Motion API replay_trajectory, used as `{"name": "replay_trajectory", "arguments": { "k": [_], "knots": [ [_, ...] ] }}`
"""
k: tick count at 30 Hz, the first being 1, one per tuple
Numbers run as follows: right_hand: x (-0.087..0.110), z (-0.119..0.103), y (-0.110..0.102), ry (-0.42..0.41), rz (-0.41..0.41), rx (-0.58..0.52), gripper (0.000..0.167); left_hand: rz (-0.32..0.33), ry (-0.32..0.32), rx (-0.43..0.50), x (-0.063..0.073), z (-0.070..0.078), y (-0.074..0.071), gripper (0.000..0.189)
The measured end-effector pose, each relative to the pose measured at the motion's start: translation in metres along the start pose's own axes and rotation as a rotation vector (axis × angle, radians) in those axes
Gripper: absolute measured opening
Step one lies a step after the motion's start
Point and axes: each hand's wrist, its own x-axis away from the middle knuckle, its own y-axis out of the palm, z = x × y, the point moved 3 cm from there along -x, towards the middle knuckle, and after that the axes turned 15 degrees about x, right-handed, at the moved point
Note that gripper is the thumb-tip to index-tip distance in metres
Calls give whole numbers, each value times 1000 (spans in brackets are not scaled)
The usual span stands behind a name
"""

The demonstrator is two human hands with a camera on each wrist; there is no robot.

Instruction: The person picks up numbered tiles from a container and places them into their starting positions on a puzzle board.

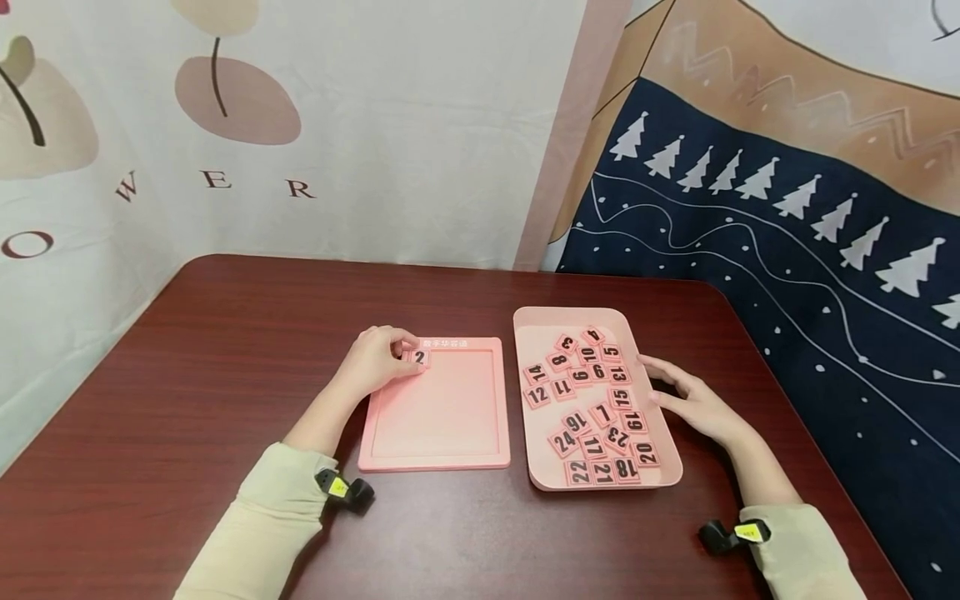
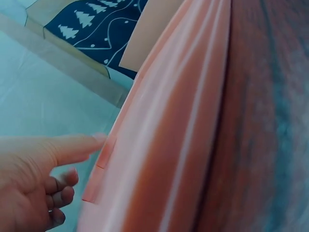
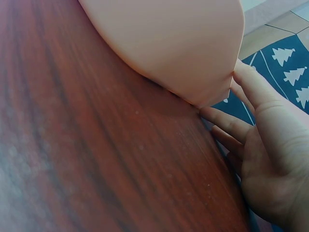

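At the top left corner of the pink square board (image 1: 435, 417), my left hand (image 1: 375, 358) holds a number tile marked 2 (image 1: 421, 357) between thumb and index finger. In the left wrist view its extended thumb (image 2: 87, 143) reaches the board's edge, where tile edges show, while other fingers curl beside it. A pink tray (image 1: 540, 433) on the right carries several loose number tiles (image 1: 588, 354), turned in different directions. My right hand (image 1: 697, 404) rests its fairly straight fingers and thumb against the tray's right side; the right wrist view shows the fingertips (image 3: 205, 112) touching the tray's edge.
Board and tray stand side by side on a dark red-brown wooden table (image 1: 225, 375), with a narrow gap between them. Behind the table hangs a pale printed cloth (image 1: 412, 167), and a navy cloth (image 1: 750, 242) with white trees hangs at the right.
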Motion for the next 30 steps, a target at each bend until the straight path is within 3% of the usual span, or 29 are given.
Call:
{"name": "replay_trajectory", "arguments": {
  "k": [3, 10, 12, 19, 24, 30],
  "knots": [
    [0, 0, 0, -1, 0, 7, 57, -9, 26, 28, -2, 11, 1, 37],
    [0, 2, 1, -9, 3, 11, 57, -29, 221, 87, -12, 52, 21, 38],
    [0, 2, 1, -9, 5, 7, 57, -39, 249, 98, -16, 63, 30, 36],
    [-1, -1, 0, -8, 0, 6, 57, -60, 282, 151, -31, 99, 68, 35],
    [-1, -1, 0, -7, -5, 18, 57, -115, 309, 181, -39, 119, 100, 37],
    [0, 1, 0, -7, -4, 26, 57, -126, 247, 226, -52, 130, 132, 38]
  ]
}}
